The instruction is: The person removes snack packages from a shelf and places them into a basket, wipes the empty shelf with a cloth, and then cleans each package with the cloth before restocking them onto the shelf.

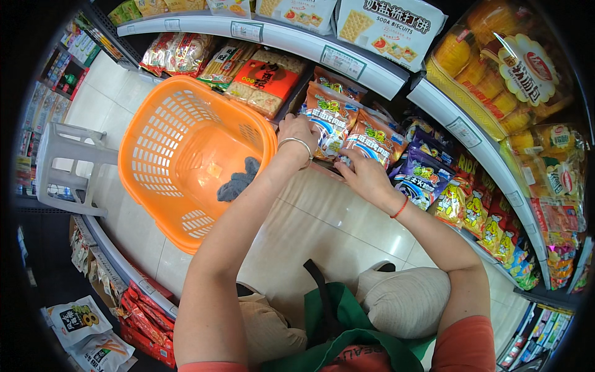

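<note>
On the low shelf, my left hand, with a bangle at its wrist, rests at the left edge of an orange snack bag; its fingertips are partly hidden, so its hold cannot be told. My right hand, with a red cord at the wrist, touches the lower left of a second orange snack bag. Its thumb and fingers are at the bag's lower edge, and a firm grip cannot be told. Purple snack bags stand to the right. An orange plastic basket beside my left forearm holds a grey cloth item.
Packs of crackers and bagged bread fill the upper shelf, whose rail curves over the snacks. A grey plastic stool stands left of the basket. Another shelf with red packets is at lower left. My knees are below.
</note>
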